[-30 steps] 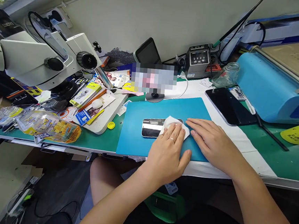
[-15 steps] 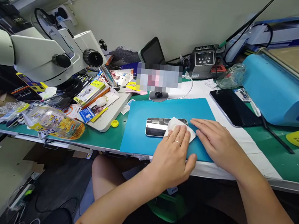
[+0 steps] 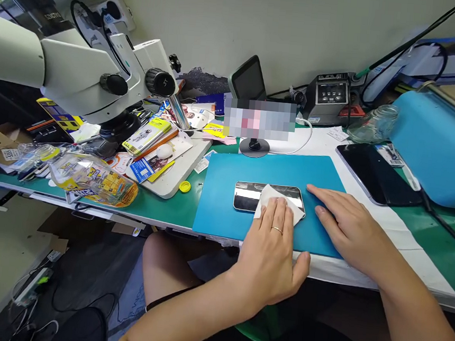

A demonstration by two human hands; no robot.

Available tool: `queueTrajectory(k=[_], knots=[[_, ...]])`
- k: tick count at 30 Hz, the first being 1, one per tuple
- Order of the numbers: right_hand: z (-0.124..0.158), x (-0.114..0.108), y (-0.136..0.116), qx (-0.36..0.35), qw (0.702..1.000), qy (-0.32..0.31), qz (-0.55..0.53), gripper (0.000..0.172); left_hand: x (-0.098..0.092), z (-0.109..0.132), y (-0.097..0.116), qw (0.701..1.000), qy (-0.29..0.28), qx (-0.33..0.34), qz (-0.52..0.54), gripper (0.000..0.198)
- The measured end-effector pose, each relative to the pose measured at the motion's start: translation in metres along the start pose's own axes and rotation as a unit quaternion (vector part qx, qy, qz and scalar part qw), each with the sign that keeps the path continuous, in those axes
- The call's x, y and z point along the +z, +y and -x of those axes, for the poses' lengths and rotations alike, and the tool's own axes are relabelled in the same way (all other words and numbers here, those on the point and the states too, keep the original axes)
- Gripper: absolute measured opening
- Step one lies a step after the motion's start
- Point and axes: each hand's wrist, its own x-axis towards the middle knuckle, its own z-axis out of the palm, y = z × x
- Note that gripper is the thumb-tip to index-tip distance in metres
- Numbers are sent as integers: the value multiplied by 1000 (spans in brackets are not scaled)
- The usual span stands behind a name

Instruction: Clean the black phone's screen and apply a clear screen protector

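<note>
A smartphone (image 3: 245, 197) with a dark, glossy screen lies face up on a blue mat (image 3: 221, 180). My left hand (image 3: 270, 254) is over the phone's near edge, fingers together and pressing a white wipe (image 3: 267, 195) onto the screen. The wipe covers part of the phone's right half. Beside the phone's right end, my right hand (image 3: 346, 223) rests on the mat with its fingers stretched out and thumb apart. Nothing shows in that hand.
On the left, a microscope (image 3: 88, 78) overhangs small packets and a plastic bottle (image 3: 95, 177). A larger black phone (image 3: 382, 176) lies right of the mat, near a glass jar (image 3: 375, 125) and a blue machine (image 3: 425, 140). Behind stands a soldering station (image 3: 329, 97).
The camera view has turned, shifting the scene right. My left hand has drawn the wipe toward the phone's near edge and slightly left, uncovering its upper right corner. My right hand stays beside the phone.
</note>
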Motion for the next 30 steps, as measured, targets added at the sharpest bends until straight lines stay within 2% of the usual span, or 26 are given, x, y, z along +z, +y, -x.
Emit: queueTrajectory(k=[6, 8, 12, 14, 19, 25, 27, 30], knots=[[-1, -1, -4, 8, 1000, -4, 5, 49, -4, -31, -20, 999, -19, -30, -5, 70], [-1, -1, -6, 6, 1000, -1, 6, 48, -5, -22, -21, 999, -17, -30, -1, 69], [0, -2, -9, 7, 1000, 0, 7, 46, -5, 10, -22, 1000, -9, -13, 7, 70], [0, -2, -10, 8, 1000, -3, 6, 46, -5, 9, -28, 1000, -14, -14, 4, 68], [-3, -5, -10, 16, 1000, -5, -1, 44, -8, -17, -41, 999, -18, -51, -6, 66], [-6, -10, -11, 6, 1000, -21, -9, 45, -14, 24, -41, 998, 2, -64, 10, 64], [-7, -11, -12, 10, 1000, -23, -8, 44, -15, 24, -46, 998, 2, -69, 9, 63], [-7, -12, -14, 11, 1000, -20, -9, 45, -17, 7, -57, 997, -10, -83, 1, 62]])
